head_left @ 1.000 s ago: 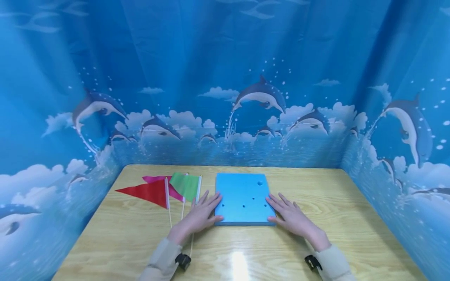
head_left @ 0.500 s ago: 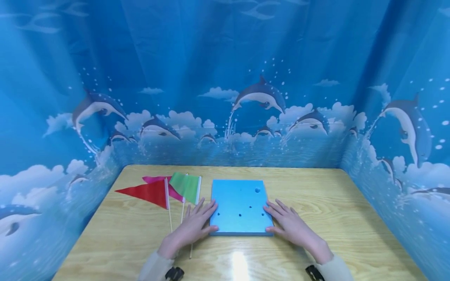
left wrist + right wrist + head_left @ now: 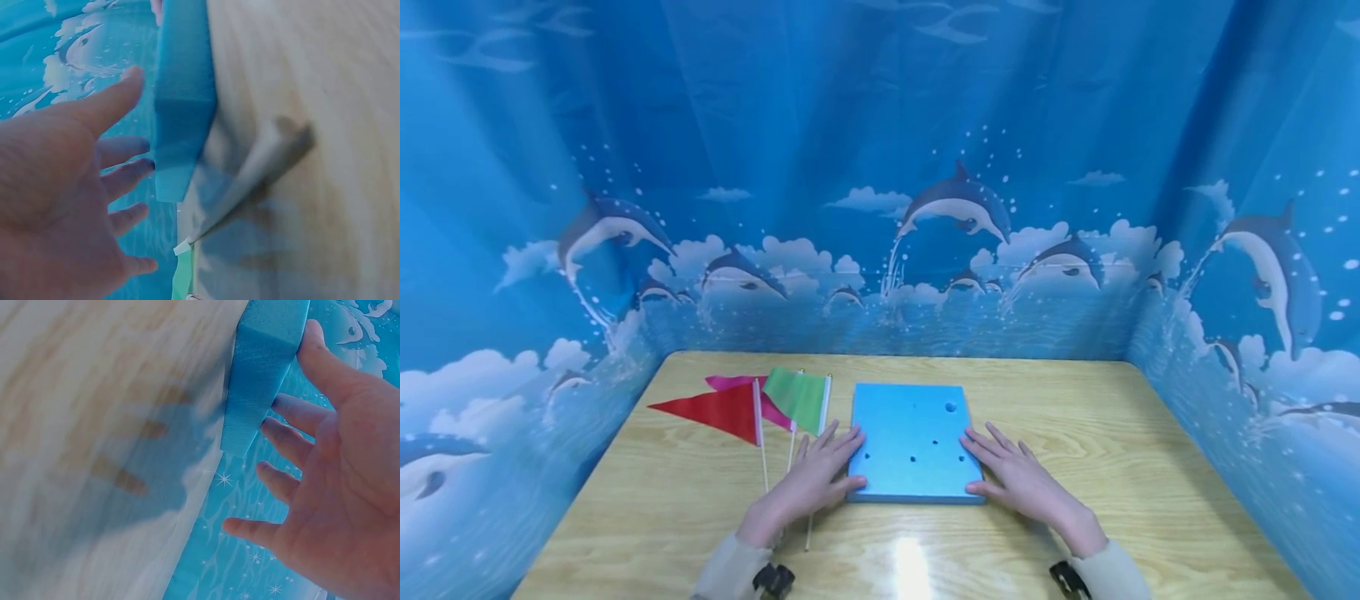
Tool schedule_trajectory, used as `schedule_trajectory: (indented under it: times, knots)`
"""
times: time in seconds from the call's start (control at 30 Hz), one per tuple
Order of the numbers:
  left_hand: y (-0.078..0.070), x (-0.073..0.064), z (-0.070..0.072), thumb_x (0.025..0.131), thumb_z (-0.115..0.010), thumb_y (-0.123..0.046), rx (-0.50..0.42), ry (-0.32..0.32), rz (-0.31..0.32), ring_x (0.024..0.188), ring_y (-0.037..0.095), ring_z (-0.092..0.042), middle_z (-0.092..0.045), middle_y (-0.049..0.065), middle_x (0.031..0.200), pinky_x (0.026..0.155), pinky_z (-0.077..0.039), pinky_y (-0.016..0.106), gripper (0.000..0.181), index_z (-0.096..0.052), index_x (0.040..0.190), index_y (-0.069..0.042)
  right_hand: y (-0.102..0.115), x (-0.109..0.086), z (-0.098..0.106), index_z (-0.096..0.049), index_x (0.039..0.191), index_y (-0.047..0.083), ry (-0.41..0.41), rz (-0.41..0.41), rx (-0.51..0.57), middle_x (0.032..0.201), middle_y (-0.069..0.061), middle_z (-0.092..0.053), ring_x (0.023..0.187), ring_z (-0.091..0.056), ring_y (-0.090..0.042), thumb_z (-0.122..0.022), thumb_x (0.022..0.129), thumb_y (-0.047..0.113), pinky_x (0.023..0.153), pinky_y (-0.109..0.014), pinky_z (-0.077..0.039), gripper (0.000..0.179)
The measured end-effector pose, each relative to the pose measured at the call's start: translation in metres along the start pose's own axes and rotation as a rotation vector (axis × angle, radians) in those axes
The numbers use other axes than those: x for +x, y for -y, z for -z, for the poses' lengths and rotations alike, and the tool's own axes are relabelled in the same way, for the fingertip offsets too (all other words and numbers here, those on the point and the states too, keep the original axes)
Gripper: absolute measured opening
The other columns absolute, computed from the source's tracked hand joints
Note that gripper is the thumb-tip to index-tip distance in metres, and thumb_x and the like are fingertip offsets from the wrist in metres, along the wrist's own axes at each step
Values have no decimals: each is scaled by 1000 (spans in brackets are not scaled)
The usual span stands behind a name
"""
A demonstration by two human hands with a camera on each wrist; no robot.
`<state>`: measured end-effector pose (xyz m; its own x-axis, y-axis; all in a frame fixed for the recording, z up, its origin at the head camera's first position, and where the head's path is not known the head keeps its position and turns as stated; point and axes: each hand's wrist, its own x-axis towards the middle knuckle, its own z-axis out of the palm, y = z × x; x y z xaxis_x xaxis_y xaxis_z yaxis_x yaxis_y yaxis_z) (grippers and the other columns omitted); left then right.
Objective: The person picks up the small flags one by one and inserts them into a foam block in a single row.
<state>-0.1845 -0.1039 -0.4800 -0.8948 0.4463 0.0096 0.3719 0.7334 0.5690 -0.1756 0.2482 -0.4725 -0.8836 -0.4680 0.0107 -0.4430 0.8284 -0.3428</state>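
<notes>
A flat, square block of blue foam (image 3: 891, 417) with several small holes in its top lies on the table. My left hand (image 3: 812, 479) rests its fingertips on the block's left edge, fingers spread and nearly straight. On the opposite edge, my right hand (image 3: 1018, 475) touches the block in the same way. Both wrist views show the block's side, (image 3: 184, 106) thick and smooth, with the thumb and fingers extended around its top edge. Beside and partly under my left forearm lie a red triangular flag (image 3: 718, 413), a pink flag (image 3: 773, 414) and a green flag (image 3: 799, 398).
The wooden table (image 3: 1120, 450) carries everything and extends to both sides. A blue curtain (image 3: 820, 125) printed with dolphins surrounds its back and sides. In the left wrist view a pale flag stick (image 3: 256, 169) runs along the tabletop near the hand.
Both hands and the foam block have shifted toward me and slightly left since a second ago. Over the last half second they have stayed nearly still. The flags have not moved.
</notes>
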Motion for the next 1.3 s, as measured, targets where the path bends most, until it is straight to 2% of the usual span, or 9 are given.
schedule_trajectory:
  times: [0.07, 0.13, 0.27, 0.37, 0.47, 0.7, 0.97, 1.1, 1.3]
  knots:
    - [0, 2, 4, 100, -64, -37, -40, -50, 14, 150, 42, -25, -42, 11, 158, 120, -16, 68, 62, -45, 152, -10, 0, 0, 0, -40, 156, 12, -1, 0, 1, 161, -13, -35, 150, -22, -44, -65, 95, 49, 112, -78, -19, 76]
    - [0, 4, 10, 101, -64, -32, -101, -116, 59, 143, 41, -39, -51, 12, 151, 116, -31, 64, 54, -51, 148, -9, 0, 0, -1, -40, 155, 12, -4, -1, -2, 161, -13, -36, 150, -22, -45, -65, 95, 50, 111, -78, -19, 76]
    - [3, 5, 20, 102, -63, -24, -277, -242, 225, 120, 32, -63, -66, 11, 133, 98, -55, 50, 37, -63, 136, -11, 1, 0, -1, -41, 155, 11, -12, 7, -7, 161, -14, -36, 149, -23, -46, -64, 95, 50, 110, -79, -20, 76]
    - [9, 6, 23, 101, -63, -18, -354, -304, 326, 100, 24, -69, -71, 10, 119, 84, -60, 38, 28, -68, 127, -9, 1, 0, 0, -41, 155, 11, -13, 13, -4, 161, -14, -35, 149, -23, -47, -64, 95, 50, 110, -79, -20, 76]
    - [15, 5, 22, 99, -65, -14, -353, -329, 374, 84, 17, -68, -73, 9, 104, 73, -59, 30, 22, -71, 118, -4, 1, 1, 1, -40, 155, 11, -12, 14, 1, 161, -14, -35, 149, -23, -47, -64, 95, 50, 110, -79, -20, 75]
    - [25, 3, 15, 93, -66, -5, -336, -331, 429, 64, 15, -64, -70, 8, 81, 61, -55, 27, 17, -71, 105, 5, 2, 1, 1, -40, 155, 11, 0, 3, 0, 161, -15, -35, 149, -22, -47, -65, 95, 49, 110, -79, -20, 75]
    - [19, 5, 9, 77, -82, -7, -149, -335, 419, 76, 21, -65, -70, 7, 81, 73, -57, 38, 25, -69, 96, 3, 1, 0, 0, -40, 156, 11, 12, -15, 3, 162, -13, -34, 149, -23, -46, -66, 94, 48, 110, -78, -21, 76]
    - [17, 6, 6, 73, -82, -4, -97, -351, 402, 76, 22, -66, -72, 7, 77, 73, -56, 39, 24, -70, 92, 3, 2, 0, 1, -40, 156, 11, 15, -9, 12, 162, -14, -34, 149, -23, -47, -65, 94, 50, 110, -79, -20, 77]
    - [18, 6, 8, 72, -80, -3, -125, -345, 412, 73, 20, -66, -71, 5, 75, 70, -56, 37, 20, -72, 90, 1, 1, 1, 1, -38, 156, 12, 24, -8, 24, 162, -14, -33, 150, -22, -46, -64, 95, 50, 111, -78, -19, 77]
